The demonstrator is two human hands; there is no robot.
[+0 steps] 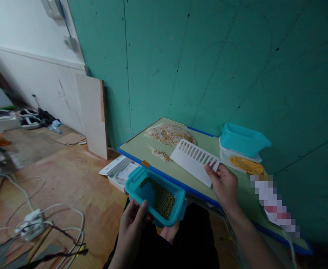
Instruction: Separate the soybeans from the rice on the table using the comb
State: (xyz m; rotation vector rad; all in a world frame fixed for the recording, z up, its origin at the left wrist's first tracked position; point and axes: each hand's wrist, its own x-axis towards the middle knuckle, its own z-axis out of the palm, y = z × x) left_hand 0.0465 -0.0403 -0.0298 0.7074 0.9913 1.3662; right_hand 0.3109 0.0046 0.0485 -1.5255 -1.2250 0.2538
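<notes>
My left hand [134,218] grips the near rim of a turquoise plastic container [145,193], held tilted just below the table's front edge. Round yellow-green beans [164,201] have gathered on its right side. A white flat scraper with a row of slots [190,164] is in my right hand [226,186], thumb on top at its right end. The scraper's left end is beside a small heap of beans and pale grains [162,154]. Behind that heap spreads a larger pile of the same mix [169,133].
The blue-edged table [137,146] stands against a green wall. At its right are another turquoise container [244,139], a yellow cloth-like item [246,164] and a blurred-out packet [274,205]. An open white box [116,173] lies below; cables and a power strip [31,224] are on the floor.
</notes>
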